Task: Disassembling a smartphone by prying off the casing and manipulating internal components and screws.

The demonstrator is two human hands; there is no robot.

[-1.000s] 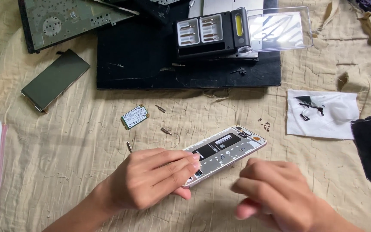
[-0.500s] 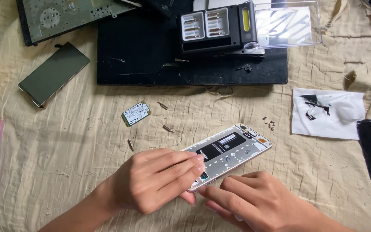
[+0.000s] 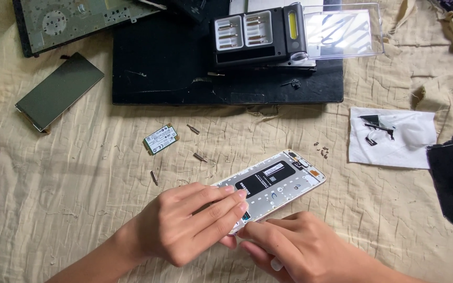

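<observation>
Phone frame (image 3: pixel 279 183) | long axis runs from your hands up-right | your left hand (image 3: pixel 184 228) fingers pinch its near end | right hand (image 3: pixel 300 246) fingers curl, touching the same corner

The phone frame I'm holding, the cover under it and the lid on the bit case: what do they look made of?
Phone frame: seemingly metal, pale matte silver with punched holes and a gold-toned rim; left hand and right hand pinch its near end. Table cover: beige woven cloth, creased and quilted. Bit case lid: clear glossy plastic, see-through with reflections.
</observation>
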